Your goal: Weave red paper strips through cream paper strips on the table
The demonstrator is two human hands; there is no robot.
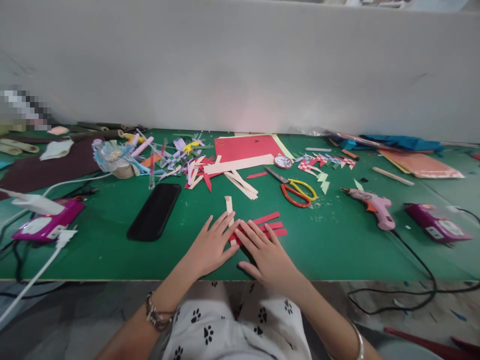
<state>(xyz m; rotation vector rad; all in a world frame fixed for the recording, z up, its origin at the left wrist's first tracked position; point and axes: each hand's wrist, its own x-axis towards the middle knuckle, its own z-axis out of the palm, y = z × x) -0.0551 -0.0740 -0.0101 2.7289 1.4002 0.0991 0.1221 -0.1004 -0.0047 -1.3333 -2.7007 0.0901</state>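
Both hands lie flat on paper strips near the table's front edge. My left hand (212, 245) is open, its fingers resting by a cream paper strip (228, 204) that points away from me. Beside it, my right hand (264, 252) is spread over several red paper strips (275, 226), whose ends stick out to the right. The two hands nearly touch at the fingertips, and the part where the strips cross is mostly hidden under them. Past the hands lie more cream strips (242, 185) and scissors (296, 192) with red and yellow handles.
A black phone (153, 212) lies to the left. To the right are a pink glue gun (375, 205) with a black cord and a purple power block (437, 222). Another purple power block (48, 220) stands far left. Red paper (243, 147) and woven paper pieces (326, 161) lie at the back.
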